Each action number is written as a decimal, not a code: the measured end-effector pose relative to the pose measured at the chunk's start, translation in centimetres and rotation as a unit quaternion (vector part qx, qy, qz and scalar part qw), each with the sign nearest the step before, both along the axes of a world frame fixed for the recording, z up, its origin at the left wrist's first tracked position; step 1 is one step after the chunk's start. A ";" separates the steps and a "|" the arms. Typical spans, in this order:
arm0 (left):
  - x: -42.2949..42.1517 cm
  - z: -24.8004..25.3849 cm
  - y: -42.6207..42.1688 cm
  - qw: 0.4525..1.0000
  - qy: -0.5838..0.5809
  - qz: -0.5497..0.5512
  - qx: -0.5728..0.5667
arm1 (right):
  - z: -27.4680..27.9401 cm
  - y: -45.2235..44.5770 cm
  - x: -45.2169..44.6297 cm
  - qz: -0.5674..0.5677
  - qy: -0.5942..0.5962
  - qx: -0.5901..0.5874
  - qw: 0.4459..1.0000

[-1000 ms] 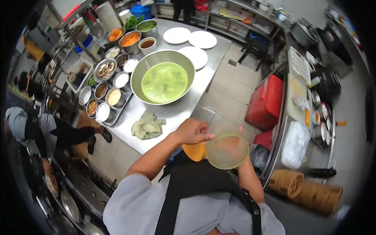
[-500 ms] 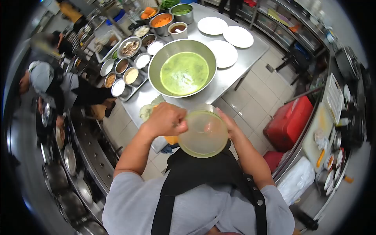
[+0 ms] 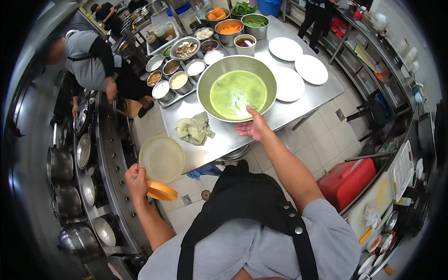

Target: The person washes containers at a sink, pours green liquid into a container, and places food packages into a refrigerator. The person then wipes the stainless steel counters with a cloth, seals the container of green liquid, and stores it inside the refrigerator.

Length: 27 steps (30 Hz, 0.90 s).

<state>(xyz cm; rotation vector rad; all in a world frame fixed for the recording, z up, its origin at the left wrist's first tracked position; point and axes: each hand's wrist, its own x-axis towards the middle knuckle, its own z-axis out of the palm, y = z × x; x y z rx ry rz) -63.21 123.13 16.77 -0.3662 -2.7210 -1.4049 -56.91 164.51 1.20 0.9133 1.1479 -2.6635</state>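
Two hands are working at the desk (image 3: pixel 219 151). The left hand (image 3: pixel 136 179) is clenching the edge of one translucent round vessel (image 3: pixel 162 159), and one orange round piece (image 3: pixel 162 191) is showing just below it; whether the two are joined, I cannot tell. The vessel is hanging by the desk's left edge, overlapping the near-left corner in this view. Its round face is turning upward, with no clear long axis; the orange piece is lying nearly edge-on, its long axis running from the hand rightward and slightly toward the wearer.

The right hand (image 3: pixel 252 128) is spreading its fingers over the near edge, its thumb overlapping the rim of one large metal bowl (image 3: pixel 205 100); whether it is touching, I cannot tell. The bowl is standing upright, opening upward, holding green liquid (image 3: pixel 233 91).

Three white plates (image 3: pixel 290 84) are lying toward the desk's right end. One crumpled cloth (image 3: pixel 193 128) is resting near the left edge. One cup (image 3: pixel 245 45) of brown liquid is standing beyond the bowl, and one dish of sliced mushrooms (image 3: pixel 185 48) is sitting among smaller tubs (image 3: pixel 178 81).
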 end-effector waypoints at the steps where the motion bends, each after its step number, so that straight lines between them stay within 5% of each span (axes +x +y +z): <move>1: -0.4 -0.1 -0.1 1.000 -0.012 0.001 0.007 | -0.3 0.5 -0.2 0.010 0.039 -0.046 0.998; 9: -6.3 -3.0 0.7 0.989 -0.081 0.009 0.126 | 1.4 0.2 -0.5 -0.088 0.056 -0.040 0.994; 17: -10.8 -2.9 2.7 0.996 -0.073 -0.014 0.052 | 3.7 1.0 1.1 -0.093 0.044 -0.028 0.994; 21: -13.0 -4.0 4.6 0.990 0.051 -0.125 -0.028 | 8.3 1.0 3.8 -0.166 0.060 -0.070 0.982; 25: -14.0 -4.0 8.7 0.977 0.068 -0.200 0.022 | 12.0 2.3 8.2 -0.219 0.093 -0.076 0.968; 26: -13.7 -2.5 9.3 0.974 -0.084 -0.188 0.089 | 12.7 2.4 8.9 -0.219 0.096 -0.073 0.968; 27: -13.5 -1.9 10.5 0.965 -0.118 -0.205 0.110 | 12.9 2.7 10.1 -0.238 0.095 -0.071 0.964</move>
